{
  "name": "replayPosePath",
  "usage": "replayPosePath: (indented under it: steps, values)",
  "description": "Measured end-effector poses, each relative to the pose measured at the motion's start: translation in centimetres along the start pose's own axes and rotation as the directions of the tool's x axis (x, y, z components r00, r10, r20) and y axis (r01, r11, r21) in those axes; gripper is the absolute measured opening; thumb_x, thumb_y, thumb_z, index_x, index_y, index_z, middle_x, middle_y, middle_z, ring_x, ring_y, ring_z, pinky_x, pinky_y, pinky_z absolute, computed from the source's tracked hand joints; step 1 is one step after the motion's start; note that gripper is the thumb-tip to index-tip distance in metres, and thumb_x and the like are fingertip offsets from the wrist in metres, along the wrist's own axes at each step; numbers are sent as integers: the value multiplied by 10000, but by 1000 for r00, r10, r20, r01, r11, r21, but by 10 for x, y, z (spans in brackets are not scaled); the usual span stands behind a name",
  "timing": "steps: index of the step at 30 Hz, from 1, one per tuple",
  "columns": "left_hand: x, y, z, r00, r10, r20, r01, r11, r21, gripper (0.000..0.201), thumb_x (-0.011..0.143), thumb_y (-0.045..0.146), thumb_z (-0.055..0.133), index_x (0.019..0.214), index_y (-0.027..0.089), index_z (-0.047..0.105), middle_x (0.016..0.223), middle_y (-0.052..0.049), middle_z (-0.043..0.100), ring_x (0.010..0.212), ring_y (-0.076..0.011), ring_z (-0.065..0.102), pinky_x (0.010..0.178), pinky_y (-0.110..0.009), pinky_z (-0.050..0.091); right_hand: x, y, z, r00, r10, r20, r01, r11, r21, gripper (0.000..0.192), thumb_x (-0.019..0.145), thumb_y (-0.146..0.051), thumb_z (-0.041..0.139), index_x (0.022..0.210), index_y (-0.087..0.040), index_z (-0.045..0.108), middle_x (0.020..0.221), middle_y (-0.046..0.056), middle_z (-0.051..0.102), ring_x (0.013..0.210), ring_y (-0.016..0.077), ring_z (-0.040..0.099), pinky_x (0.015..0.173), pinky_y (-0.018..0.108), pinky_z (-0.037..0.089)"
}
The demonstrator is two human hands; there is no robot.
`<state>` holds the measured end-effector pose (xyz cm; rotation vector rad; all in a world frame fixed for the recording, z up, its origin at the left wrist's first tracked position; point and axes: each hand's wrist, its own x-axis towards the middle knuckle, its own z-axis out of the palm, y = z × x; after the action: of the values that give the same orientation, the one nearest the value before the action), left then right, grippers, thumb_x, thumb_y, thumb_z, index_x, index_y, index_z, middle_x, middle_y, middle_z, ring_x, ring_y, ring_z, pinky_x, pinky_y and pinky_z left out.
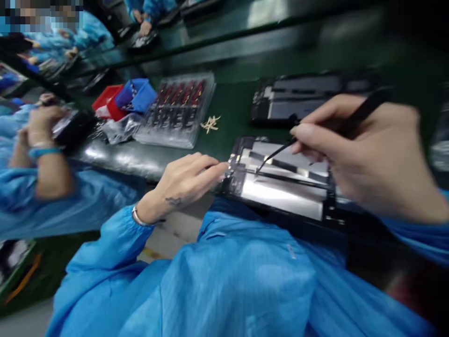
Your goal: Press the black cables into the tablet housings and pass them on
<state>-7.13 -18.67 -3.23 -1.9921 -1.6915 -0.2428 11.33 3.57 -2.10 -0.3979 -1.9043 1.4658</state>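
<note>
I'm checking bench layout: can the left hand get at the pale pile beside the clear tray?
Probably yes: the left hand is at the device, with only tabletop between it and the pale pile.

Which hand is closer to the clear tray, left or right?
Left. The left hand is on the near side of the clear tray; the right hand is farther away, to its right.

By right hand (372, 145): black device (279, 179), silver panels (280, 197). Beyond left hand (187, 182): red bin (108, 104), blue bin (138, 97), beige strips (211, 124), green bench (229, 110).
</note>
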Motion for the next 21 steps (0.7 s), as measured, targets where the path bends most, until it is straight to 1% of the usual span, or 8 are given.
replayPosePath:
  steps: [3,5,7,11,13,15,18,21]
  values:
    - [67,-3,10,956,164,-245,-138,983,120,296,1062,408,558,946,161,672,704,0,627,622,-134,584,562,-274,417,7,-1,1,998,-61,-20,61,998,-3,135,912,-218,751,795,-205,685,670,1,660,556,114,518,532,303,389]
    - [101,0,18,914,236,-330,-173,963,207,337,1060,392,552,808,176,610,624,16,551,555,-122,528,521,-291,332,10,1,0,996,-75,-39,76,997,10,141,915,-233,747,797,-218,673,669,-10,646,573,121,522,551,305,406]
    - [122,3,25,894,266,-360,-176,948,264,321,1043,281,552,737,186,546,588,26,514,515,-111,487,508,-294,287,11,3,-2,993,-101,-68,101,995,6,150,918,-233,739,788,-223,665,667,-16,624,608,132,547,579,310,424]
    - [130,2,34,919,220,-328,-131,954,271,279,985,126,537,711,178,531,575,35,515,496,-102,458,501,-287,256,14,8,-6,987,-149,-69,148,989,-15,151,937,-276,732,805,-230,675,711,-14,620,661,141,550,615,317,426]
    - [128,-3,36,930,140,-338,-101,986,132,240,972,115,533,742,167,578,594,39,545,506,-88,455,497,-272,244,18,11,-8,988,-144,-54,145,989,14,171,972,-349,699,847,-233,685,768,-6,646,664,138,529,623,322,419]
    - [128,-9,38,938,3,-346,-59,986,-153,178,968,138,565,804,161,632,596,57,535,507,-64,422,490,-238,243,22,13,-9,990,-135,-52,136,990,22,219,995,-430,662,898,-236,699,828,5,667,686,138,527,642,326,418]
    - [128,-17,40,930,-239,-279,23,797,-604,162,972,237,657,832,157,670,566,77,448,501,-43,350,482,-195,249,28,15,-11,992,-122,-2,122,992,-43,260,965,-484,692,910,-232,727,840,13,674,745,150,557,676,320,429]
    - [130,-21,42,917,-364,-162,86,577,-812,254,969,347,702,801,156,702,590,51,476,527,-52,361,479,-195,255,30,17,-12,992,-79,96,85,994,-68,255,912,-482,757,873,-231,744,826,15,691,762,164,582,663,311,427]
